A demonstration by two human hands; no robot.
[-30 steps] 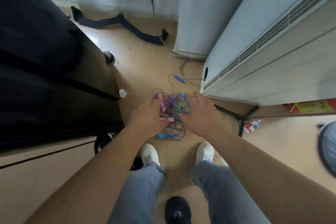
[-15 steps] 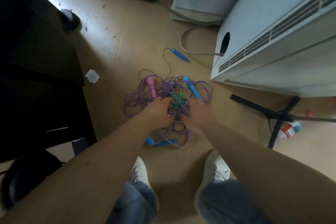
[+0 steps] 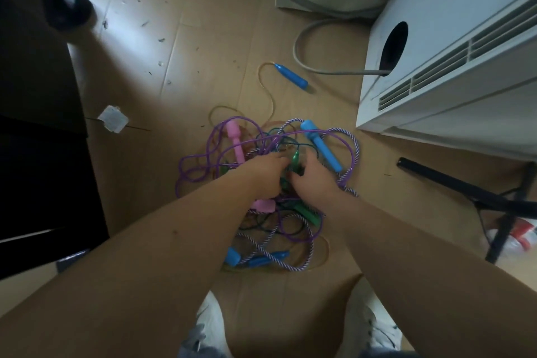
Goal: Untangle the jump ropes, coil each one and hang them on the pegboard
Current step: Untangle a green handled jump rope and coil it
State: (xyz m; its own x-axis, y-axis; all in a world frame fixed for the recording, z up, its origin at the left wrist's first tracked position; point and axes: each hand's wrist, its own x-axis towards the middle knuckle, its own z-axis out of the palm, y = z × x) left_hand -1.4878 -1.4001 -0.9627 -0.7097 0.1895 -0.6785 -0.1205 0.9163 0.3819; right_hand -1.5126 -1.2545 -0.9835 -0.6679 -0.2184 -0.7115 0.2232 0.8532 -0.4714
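Observation:
A tangle of jump ropes lies on the wooden floor in front of my feet. It holds a purple cord, a purple-and-white braided cord, a dark green cord and a tan cord. A pink handle and a blue handle stick out at the far side, and a green handle lies near my right wrist. Another blue handle lies apart on the tan cord. My left hand and my right hand both dig into the middle of the pile, fingers curled into the cords and hidden there.
A white air-conditioner unit with a grey hose stands at the right. Black furniture fills the left. A black tripod leg and a red-and-white bottle lie at the right. My white shoes are below.
The view has dropped closer to the floor. Both hands have pushed a little deeper into the middle of the tangle; the ropes lie much as before.

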